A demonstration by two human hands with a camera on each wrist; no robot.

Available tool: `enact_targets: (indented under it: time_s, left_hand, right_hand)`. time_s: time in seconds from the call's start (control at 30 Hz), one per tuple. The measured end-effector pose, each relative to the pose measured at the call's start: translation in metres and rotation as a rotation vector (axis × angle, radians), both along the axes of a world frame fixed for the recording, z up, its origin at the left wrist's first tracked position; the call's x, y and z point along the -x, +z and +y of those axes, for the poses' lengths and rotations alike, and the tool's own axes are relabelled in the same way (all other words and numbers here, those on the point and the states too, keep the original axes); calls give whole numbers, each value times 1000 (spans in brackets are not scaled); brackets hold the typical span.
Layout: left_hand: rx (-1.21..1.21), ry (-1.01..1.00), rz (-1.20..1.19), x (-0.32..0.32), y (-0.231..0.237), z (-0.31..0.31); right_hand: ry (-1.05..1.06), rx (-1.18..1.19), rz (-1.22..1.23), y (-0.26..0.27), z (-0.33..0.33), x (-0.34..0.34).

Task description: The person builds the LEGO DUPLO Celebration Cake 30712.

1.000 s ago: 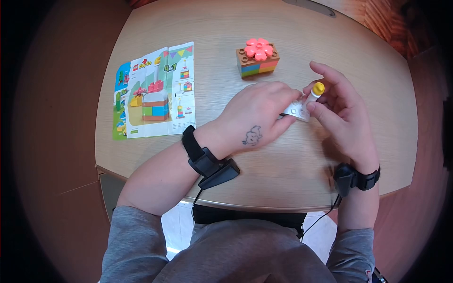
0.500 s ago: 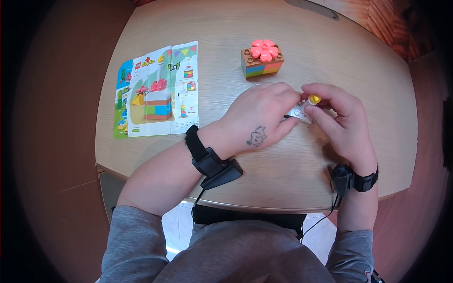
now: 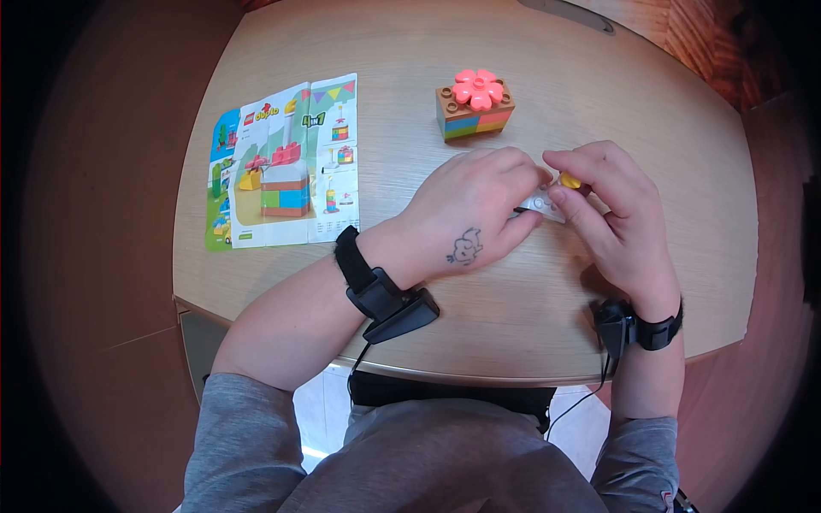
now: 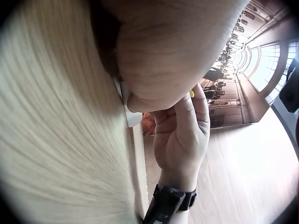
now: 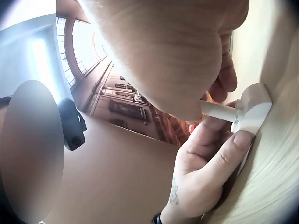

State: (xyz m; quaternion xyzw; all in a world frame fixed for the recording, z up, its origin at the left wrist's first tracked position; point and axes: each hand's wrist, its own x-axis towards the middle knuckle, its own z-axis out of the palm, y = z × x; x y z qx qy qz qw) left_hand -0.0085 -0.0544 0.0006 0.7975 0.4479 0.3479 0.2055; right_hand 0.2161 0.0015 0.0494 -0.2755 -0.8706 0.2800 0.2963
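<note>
A white toy candle (image 5: 218, 111) with a yellow flame top (image 3: 569, 180) stands on a white studded building brick with a rounded end (image 5: 256, 103). My left hand (image 3: 479, 205) grips the brick close over the table, thumb along its near side. From the right, my right hand (image 3: 623, 214) pinches the candle near its top between thumb and index finger. In the head view the fingers cover most of the stem. The right wrist view shows the stem's foot on the brick's studs.
Behind the hands stands a block of brown, blue, green and orange bricks (image 3: 473, 125), topped by a pink flower piece (image 3: 478, 90). An unfolded picture leaflet (image 3: 286, 162) lies at the left of the wooden table (image 3: 496, 325).
The right index finger has come in from a raised position to the candle. The yellow top has sunk lower between the right fingers. My left hand keeps its grip on the brick.
</note>
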Motion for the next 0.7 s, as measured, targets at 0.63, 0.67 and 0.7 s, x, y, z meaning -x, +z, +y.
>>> enact_targets:
  time_s: [0.63, 0.67, 0.7]
  left_hand:
    - [-14, -22, -33, 0, -3, 1]
    - [16, -5, -24, -1, -1, 0]
    - [46, 15, -16, -1, 0, 0]
  right_hand:
    - [3, -111, -50, -1, -6, 4]
    - [0, -110, -50, -2, -6, 4]
    - [5, -112, -43, -3, -5, 4]
